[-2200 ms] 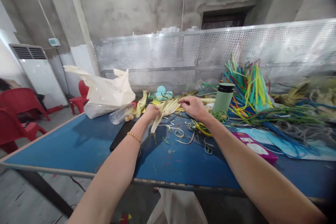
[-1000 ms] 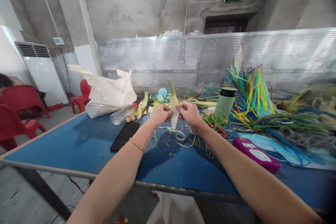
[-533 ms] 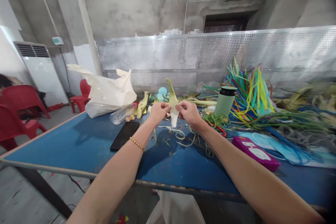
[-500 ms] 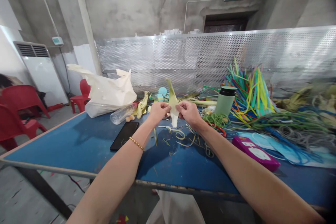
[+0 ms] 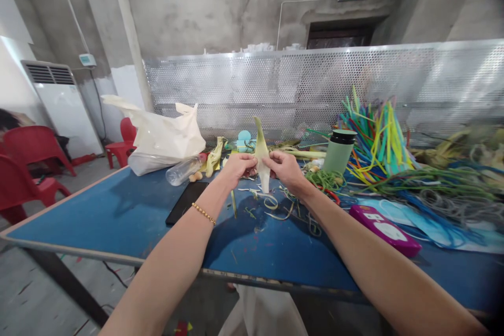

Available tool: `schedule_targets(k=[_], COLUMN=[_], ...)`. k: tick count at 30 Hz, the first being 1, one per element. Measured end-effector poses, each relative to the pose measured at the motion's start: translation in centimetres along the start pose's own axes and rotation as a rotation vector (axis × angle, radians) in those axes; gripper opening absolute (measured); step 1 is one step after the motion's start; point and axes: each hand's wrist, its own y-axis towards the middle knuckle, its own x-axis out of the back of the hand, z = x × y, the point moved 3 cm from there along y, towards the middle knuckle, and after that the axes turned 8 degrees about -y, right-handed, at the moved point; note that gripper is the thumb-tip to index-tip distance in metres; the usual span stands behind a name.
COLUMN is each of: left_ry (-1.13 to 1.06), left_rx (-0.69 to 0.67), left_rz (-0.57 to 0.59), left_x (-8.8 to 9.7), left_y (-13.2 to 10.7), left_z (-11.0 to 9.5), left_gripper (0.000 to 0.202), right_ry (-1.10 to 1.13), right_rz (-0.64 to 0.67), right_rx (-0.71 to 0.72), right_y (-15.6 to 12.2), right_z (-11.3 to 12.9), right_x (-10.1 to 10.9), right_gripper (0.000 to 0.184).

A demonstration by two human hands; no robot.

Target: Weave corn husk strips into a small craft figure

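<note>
Between my two hands a corn husk (image 5: pixel 262 156) stands upright, green at its pointed top and pale at the lower end. My left hand (image 5: pixel 239 166) pinches its left edge between thumb and fingers. On the opposite edge, my right hand (image 5: pixel 284 168) is closed in a similar pinch. The husk is held above the blue table (image 5: pixel 252 252). Below it lie curled pale strips (image 5: pixel 271 200) and green scraps. A bead bracelet (image 5: pixel 203 213) circles my left wrist.
Left of my hands are a black phone (image 5: pixel 185 202), a clear plastic bottle (image 5: pixel 183 171) and a white plastic bag (image 5: pixel 165 139). To the right stand a green tumbler (image 5: pixel 339 152), a purple box (image 5: pixel 384 230), face masks (image 5: pixel 409 218) and bundled coloured strips (image 5: pixel 384 139). A perforated metal screen (image 5: pixel 236 84) rises behind.
The corn husk has shifted slightly right, and its top leans less to the left. Both hands keep their pinch, the left one drawn slightly lower on the husk.
</note>
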Motion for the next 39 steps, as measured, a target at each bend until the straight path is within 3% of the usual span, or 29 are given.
schedule_targets(k=[11, 18, 28, 39], left_ry=[0.151, 0.340, 0.278, 0.242], left_rx=[-0.020, -0.072, -0.083, -0.130], left_rz=[-0.011, -0.042, 0.046, 0.052], left_x=[-0.13, -0.44, -0.51, -0.38], left_y=[-0.40, -0.62, -0.78, -0.54], left_z=[-0.29, -0.62, -0.70, -0.39], left_gripper=[0.012, 0.015, 0.022, 0.021], right_ry=[-0.029, -0.123, -0.142, -0.112], right_rz=[0.074, 0.059, 0.091, 0.117], right_rx=[0.018, 0.052, 0.073, 0.052], right_y=[0.14, 0.36, 0.40, 0.48], right_z=[-0.26, -0.78, -0.67, -0.65], right_x=[-0.15, -0.06, -0.06, -0.03], right_gripper=[0.030, 0.021, 0.023, 0.026])
